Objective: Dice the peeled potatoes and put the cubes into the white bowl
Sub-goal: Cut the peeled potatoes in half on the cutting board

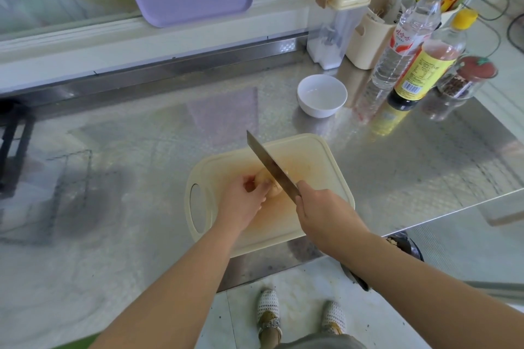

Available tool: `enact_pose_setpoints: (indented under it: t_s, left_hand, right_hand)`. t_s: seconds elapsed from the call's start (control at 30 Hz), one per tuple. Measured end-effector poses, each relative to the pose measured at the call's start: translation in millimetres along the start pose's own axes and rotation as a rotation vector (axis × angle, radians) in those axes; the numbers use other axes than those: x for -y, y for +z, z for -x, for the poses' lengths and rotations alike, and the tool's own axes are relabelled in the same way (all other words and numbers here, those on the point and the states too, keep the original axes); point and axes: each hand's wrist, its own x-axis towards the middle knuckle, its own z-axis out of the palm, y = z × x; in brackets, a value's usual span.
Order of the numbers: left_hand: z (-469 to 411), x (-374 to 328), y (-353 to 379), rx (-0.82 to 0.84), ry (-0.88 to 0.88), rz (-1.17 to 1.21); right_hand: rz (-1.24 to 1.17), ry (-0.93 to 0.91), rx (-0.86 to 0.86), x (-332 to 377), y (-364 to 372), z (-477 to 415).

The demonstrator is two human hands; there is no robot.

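Two bare forearms reach out from the lower edge over a pair of white mesh shoes (268, 309) on the floor. Ahead of them, the left hand (241, 201) curls its fingers down over a peeled potato (262, 176) and holds it on the cream cutting board (326, 156). Just to the right, the right hand (320, 212) is wrapped round the handle of a knife (269, 167). Its broad blade slants away and leftward, crossing the potato right beside the left hand's fingertips. How far the edge has entered the potato cannot be told. The board lies on the steel bench (397, 173). Well beyond the right hand stands the white bowl (321, 95), apart from the board. Right of the bowl are a clear bottle (408, 37), a dark sauce bottle (425, 68) and a red-lidded jar (465, 79).
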Motion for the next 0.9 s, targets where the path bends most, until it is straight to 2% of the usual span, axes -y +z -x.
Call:
enact_pose_setpoints:
  t_s: [0.3, 0.77, 0.9]
  left_hand:
    - [0.8, -6.4, 0.9, -0.024, -0.036, 0.075]
    - [-1.2, 3.3, 3.7, -0.008, -0.046, 0.098]
    - [-0.1, 3.2, 5.2, 0.011, -0.039, 0.095]
  right_hand:
    - [0.066, 0.002, -0.002, 3.6, 13.4, -13.3]
    - [-0.012, 0.089, 0.096, 11.8, 39.2, -45.0]
    - [-0.053, 0.123, 0.078, 7.9, 43.2, -46.6]
